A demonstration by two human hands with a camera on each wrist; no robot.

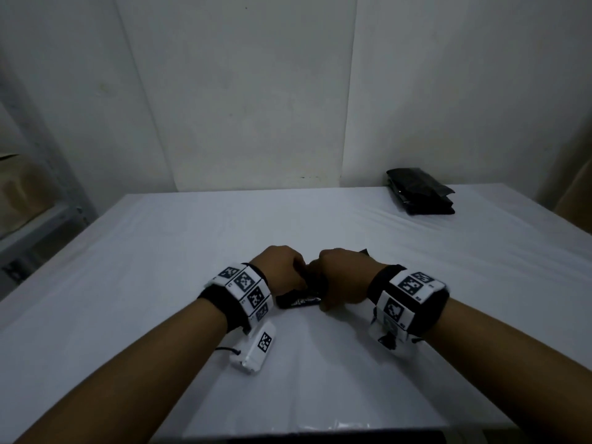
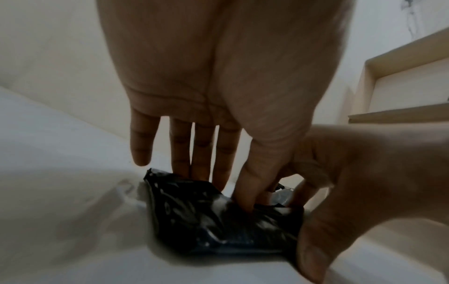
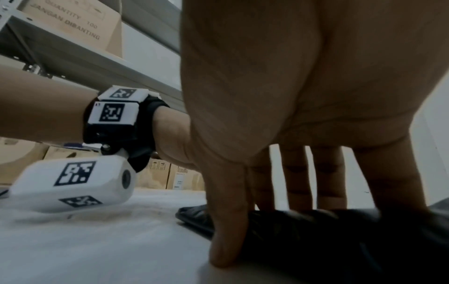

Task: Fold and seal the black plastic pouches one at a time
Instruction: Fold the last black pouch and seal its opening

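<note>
A bench (image 1: 160, 267) draped in smooth white cloth stood against a pale wall. Near its front edge we had our left hand (image 1: 282, 270) and right hand (image 1: 344, 277) side by side, almost touching, both bent down over one black plastic pouch (image 1: 299, 301) lying between and beneath them. Our left fingers (image 2: 201, 149) reached down straight behind the pouch while the thumb (image 2: 252, 182) pressed into its crinkled, glossy top. Our right thumb (image 3: 228, 221) and fingers (image 3: 298, 180) pinched its rolled edge against the cloth. The pouch looked folded, thick and shiny. Marker-printed bands (image 1: 246, 291) wrapped both wrists. Well apart, at the far right corner, sat a neat stack of black pouches (image 1: 419, 190).
</note>
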